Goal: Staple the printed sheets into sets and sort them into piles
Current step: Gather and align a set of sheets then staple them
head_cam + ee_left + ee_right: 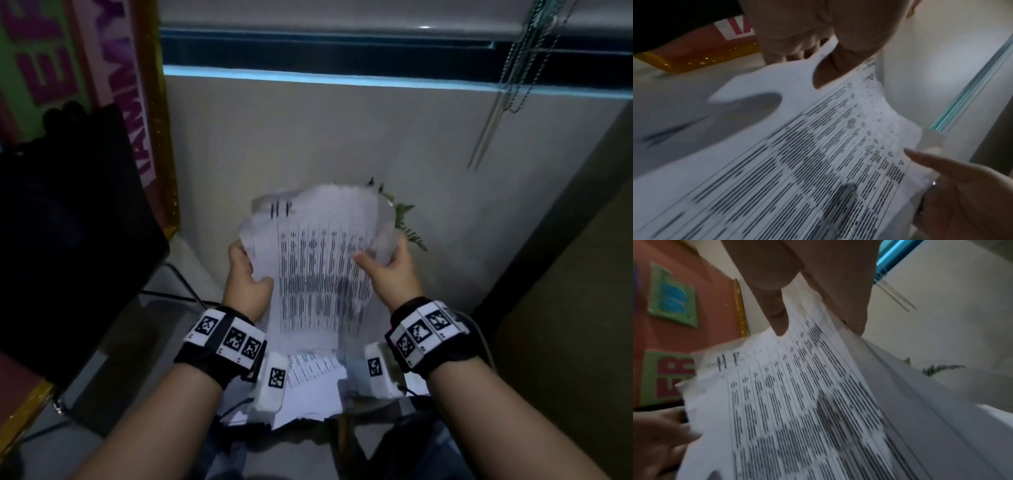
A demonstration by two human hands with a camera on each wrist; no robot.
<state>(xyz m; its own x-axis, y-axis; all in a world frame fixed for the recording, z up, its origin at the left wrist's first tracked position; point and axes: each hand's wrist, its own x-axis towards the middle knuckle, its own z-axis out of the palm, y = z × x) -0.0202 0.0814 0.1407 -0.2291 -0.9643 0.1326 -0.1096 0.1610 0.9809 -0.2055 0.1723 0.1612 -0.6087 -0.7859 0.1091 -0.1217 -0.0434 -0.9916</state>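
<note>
The left hand (248,277) and right hand (394,270) each pinch a side edge of the printed sheets (318,270), held upright above a loose pile (311,380) on the glass worktop (144,329). Squaring the edges evenly before stapling would help; a pale wall (308,137) stands behind.

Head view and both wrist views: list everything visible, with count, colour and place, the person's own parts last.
printed sheets: one held bundle, white with black table print, raised at centre.
loose sheets: a pile, count unclear, white, on the surface below the wrists.
laptop: one, black, left.
poster: one, green and pink, gold-framed, upper left.
blind cord: one, metal beads, upper right.
plant: one, green, behind the bundle.
wrist bands: two, black with white markers.
left hand: grips the bundle's left edge.
right hand: grips its right edge.
</note>
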